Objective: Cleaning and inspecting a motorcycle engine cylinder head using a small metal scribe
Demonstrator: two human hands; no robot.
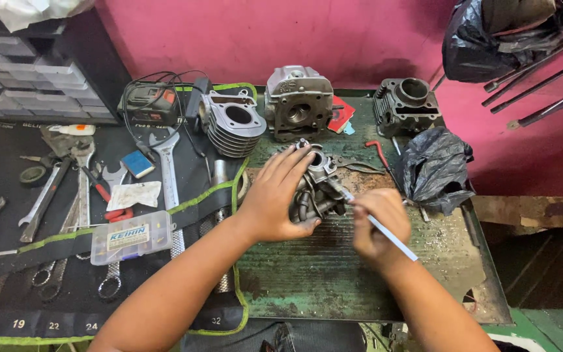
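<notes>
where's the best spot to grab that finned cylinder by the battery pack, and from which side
Take the finned cylinder across its stacked fins, coming from above and the near side. It lies tilted with the bore facing up toward the camera, so the fin edges give flat ridged sides; black cables crowd its left, far side.

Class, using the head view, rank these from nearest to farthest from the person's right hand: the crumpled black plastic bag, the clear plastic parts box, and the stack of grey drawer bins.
Measured from the right hand:
1. Crumpled black plastic bag, just beyond it to the right.
2. Clear plastic parts box, across the bench to the left, on the tool roll.
3. Stack of grey drawer bins, far back-left corner.
</notes>
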